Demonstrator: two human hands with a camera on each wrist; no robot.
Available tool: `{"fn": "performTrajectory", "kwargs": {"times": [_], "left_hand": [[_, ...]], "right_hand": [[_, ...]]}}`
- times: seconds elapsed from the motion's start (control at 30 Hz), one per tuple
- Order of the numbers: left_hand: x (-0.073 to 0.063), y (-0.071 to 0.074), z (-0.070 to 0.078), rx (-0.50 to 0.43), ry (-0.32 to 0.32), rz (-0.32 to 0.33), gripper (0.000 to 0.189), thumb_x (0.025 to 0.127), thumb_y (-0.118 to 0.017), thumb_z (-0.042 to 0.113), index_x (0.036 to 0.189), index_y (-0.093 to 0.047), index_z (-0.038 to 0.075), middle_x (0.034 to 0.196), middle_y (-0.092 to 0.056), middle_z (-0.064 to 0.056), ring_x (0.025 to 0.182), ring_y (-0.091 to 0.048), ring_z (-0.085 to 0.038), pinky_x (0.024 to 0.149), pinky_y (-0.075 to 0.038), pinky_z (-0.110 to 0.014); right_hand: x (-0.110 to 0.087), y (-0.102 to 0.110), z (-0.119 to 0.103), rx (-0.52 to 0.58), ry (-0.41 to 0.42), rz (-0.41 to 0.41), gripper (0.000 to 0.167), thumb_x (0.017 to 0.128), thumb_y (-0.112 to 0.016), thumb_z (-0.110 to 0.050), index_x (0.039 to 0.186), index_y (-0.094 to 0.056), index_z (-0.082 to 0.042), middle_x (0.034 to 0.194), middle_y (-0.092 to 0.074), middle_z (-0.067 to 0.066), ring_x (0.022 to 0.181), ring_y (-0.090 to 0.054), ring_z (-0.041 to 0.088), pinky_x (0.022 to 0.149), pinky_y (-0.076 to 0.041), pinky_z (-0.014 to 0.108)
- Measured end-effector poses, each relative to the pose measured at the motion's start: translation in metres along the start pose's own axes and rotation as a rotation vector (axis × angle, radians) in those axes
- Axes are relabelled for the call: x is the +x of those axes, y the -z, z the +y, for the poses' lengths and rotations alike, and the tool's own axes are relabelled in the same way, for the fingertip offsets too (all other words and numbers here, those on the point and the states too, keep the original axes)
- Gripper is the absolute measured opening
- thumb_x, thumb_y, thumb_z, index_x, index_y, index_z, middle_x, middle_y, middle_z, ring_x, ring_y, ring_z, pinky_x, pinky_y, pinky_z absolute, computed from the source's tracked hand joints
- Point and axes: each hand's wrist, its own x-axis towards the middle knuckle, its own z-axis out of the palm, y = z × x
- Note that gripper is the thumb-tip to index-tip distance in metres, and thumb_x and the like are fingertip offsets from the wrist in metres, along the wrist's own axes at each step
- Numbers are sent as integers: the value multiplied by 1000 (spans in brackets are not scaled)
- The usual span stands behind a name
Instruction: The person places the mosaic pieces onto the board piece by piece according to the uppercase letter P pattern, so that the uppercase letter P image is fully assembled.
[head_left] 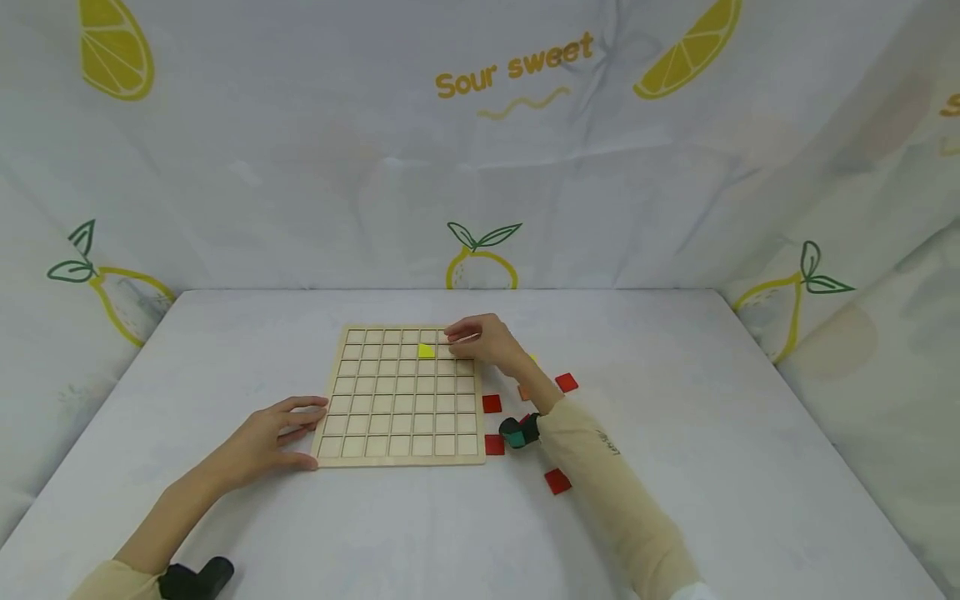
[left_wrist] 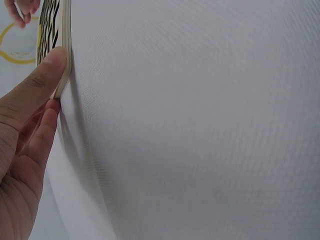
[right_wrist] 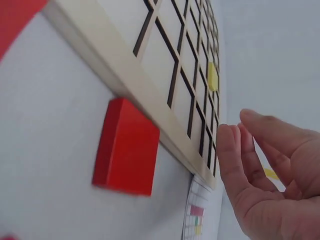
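A pale wooden board with a grid of square cells lies flat on the table. One yellow tile sits in a cell near its far edge, also visible in the right wrist view. My left hand touches the board's left edge, fingers extended, the thumb at the near-left corner. Over the far-right corner hovers my right hand, fingers loosely bent. In the right wrist view a gap separates its thumb from its fingers, with nothing visible between them. A red tile lies beside the board's right edge.
More red tiles lie scattered right of the board. An orange tile and a yellow piece are partly hidden by the right arm. The right wrist view shows a printed grid sheet beside the board. White lemon-print cloth hangs behind.
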Motion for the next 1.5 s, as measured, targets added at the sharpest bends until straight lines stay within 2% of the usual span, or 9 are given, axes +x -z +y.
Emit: {"fn": "performTrajectory", "kwargs": {"times": [0.1,0.23,0.53,0.8,0.97,1.13,1.23,1.33,1.5], "left_hand": [[-1,0,-2,1,-7,-1,65,67,-84,11,119,-57,-18,135,-47,-26,117,-51,-42,92,-54,-33],[-3,-1,-5,9,-17,-3,64,68,-84,15,117,-59,-17,135,-47,-26,116,-51,-43,92,-55,-32],[-1,-2,-5,-36,-31,-3,59,69,-83,15,115,-61,-16,137,-45,-26,117,-50,-43,92,-54,-33],[-2,-2,-4,-30,-34,7,68,69,-83,15,122,-55,-17,138,-45,-26,118,-49,-42,92,-54,-33],[-2,-3,-6,-14,-23,12,70,68,-84,17,122,-55,-17,137,-46,-25,120,-52,-31,92,-54,-30],[-2,-4,-8,-1,-70,40,69,67,-84,17,121,-57,-16,135,-48,-25,120,-48,0,90,-55,-29],[-3,-3,-8,0,-89,49,68,67,-84,17,121,-58,-15,134,-48,-25,117,-42,10,90,-55,-29],[-4,-3,-7,-8,-81,45,68,67,-84,17,122,-57,-15,135,-48,-25,117,-43,10,90,-55,-30],[-3,-3,-6,-6,-69,35,67,68,-83,17,121,-58,-15,135,-47,-25,119,-48,0,91,-55,-29]], "right_hand": [[-9,10,3,108,-26,-5,32,89,-66,-1,120,-63,5,117,-64,18,100,-64,24,86,-59,30],[-20,23,8,168,-37,-6,34,91,-64,-1,124,-60,5,123,-60,19,106,-61,27,89,-58,32],[-56,58,14,138,-49,42,36,92,-63,-4,127,-57,5,128,-57,20,110,-59,30,93,-56,34],[-81,83,29,109,-33,75,39,92,-64,-8,128,-55,5,131,-54,22,110,-59,31,91,-57,30],[-95,97,39,116,-24,83,40,92,-65,-9,128,-55,5,131,-53,26,108,-60,28,88,-58,26],[-106,107,49,89,-39,89,41,91,-67,-17,127,-57,2,130,-54,25,106,-61,25,88,-57,23],[-111,109,54,84,-46,86,41,91,-68,-18,126,-58,1,130,-55,23,104,-61,22,87,-56,22],[-111,107,60,94,-37,69,40,91,-67,-15,126,-58,1,128,-56,23,102,-63,20,86,-57,21],[-104,100,64,100,-21,2,39,90,-68,-12,125,-58,3,125,-58,22,102,-62,23,84,-58,22]]}}
